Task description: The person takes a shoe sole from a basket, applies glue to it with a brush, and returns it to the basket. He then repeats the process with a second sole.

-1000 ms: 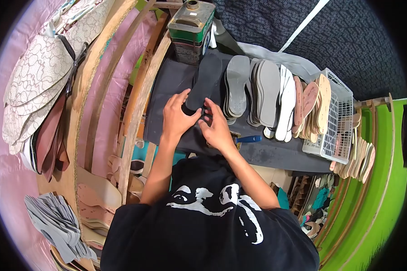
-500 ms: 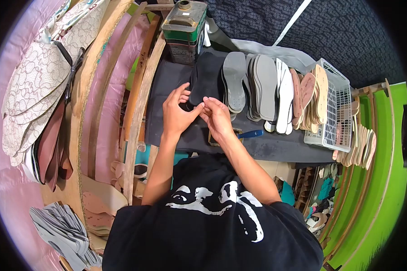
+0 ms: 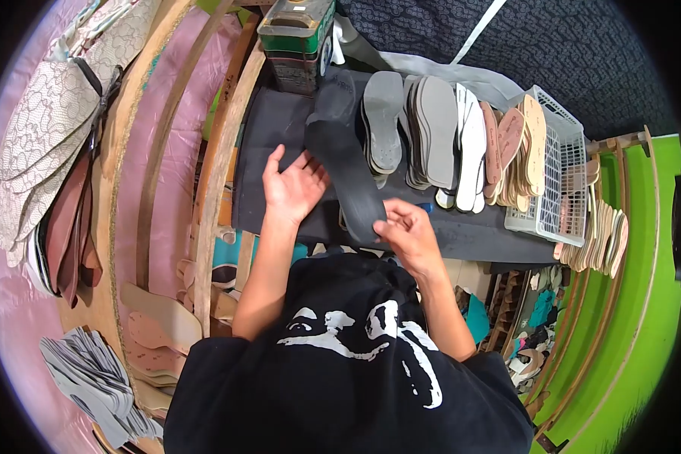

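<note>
A black insole (image 3: 349,178) slants across the middle, lifted over the dark table. My right hand (image 3: 410,234) pinches its near end between thumb and fingers. My left hand (image 3: 295,189) is open, palm up and thumb apart, its fingertips right at the insole's left edge. Behind the held piece, another black insole (image 3: 336,94) lies on the dark table surface (image 3: 268,151). Just to the right lies a pile of grey insoles (image 3: 384,121). Only a bit of a blue handle (image 3: 427,207) shows beyond my right hand.
A green and black metal can (image 3: 295,49) stands at the back left. Farther right come more grey insoles (image 3: 436,132), white ones (image 3: 469,151), tan ones (image 3: 533,144) and a white plastic basket (image 3: 564,197). A wooden rail (image 3: 231,166) runs along the left.
The black insole has come up off the table toward me, its near end in my right hand. My right hand moved right and nearer; my left hand turned palm up and opened.
</note>
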